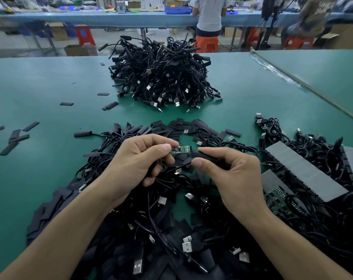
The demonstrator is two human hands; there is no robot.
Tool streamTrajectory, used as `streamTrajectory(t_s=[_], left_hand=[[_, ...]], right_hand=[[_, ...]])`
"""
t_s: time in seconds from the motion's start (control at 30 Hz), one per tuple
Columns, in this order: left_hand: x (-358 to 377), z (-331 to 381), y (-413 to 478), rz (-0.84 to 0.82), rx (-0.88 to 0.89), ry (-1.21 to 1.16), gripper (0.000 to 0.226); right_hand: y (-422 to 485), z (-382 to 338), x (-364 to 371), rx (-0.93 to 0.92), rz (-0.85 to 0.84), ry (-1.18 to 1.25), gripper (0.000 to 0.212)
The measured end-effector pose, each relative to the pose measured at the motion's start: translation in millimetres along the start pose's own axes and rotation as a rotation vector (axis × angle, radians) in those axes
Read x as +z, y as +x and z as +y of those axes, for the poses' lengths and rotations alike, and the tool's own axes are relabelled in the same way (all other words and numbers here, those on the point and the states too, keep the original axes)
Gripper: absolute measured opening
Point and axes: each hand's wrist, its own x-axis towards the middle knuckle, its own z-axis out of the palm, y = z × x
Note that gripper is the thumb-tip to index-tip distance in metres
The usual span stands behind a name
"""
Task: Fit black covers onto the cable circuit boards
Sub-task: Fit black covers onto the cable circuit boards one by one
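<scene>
**Mid-batch: one cover lined up, not yet on**

A bare green circuit board [180,149] is pinched in the left hand [139,158], the grip closed by thumb and forefinger on its wired end, above the near heap [151,235]. A black cover [204,155] is held in the right hand [228,170], the grip curled round it, with one end pointed at the board's free end. The two are just apart, not mated. This piece is judged uncovered, with the slide-on step in hand.

Done: the far pile [161,77] on the bench [50,83] shows many black-sleeved ends and is taken as finished stock, though that cannot be confirmed.

Left: the near heap of cables mixed with loose covers under the forearms, plus bare boards [278,197] seen at the right beside grey strips [305,170]. Spare covers [16,136] are scattered on the bench at left.

The batch is judged part-way, with a large share yet to be fitted.
</scene>
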Motion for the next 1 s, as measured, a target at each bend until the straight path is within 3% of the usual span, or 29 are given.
streamTrajectory(t_s=[0.23,1.0], left_hand=[[0.7,0.3,0.0,0.013,0.002,-0.010,0.026],[0.0,4.7,-0.2,-0.002,-0.048,0.038,0.031]], right_hand=[[-1.0,-1.8,0.0,0.026,-0.024,0.042,0.017],[-1.4,0.5,0.4,0.164,-0.167,-0.006,0.033]])
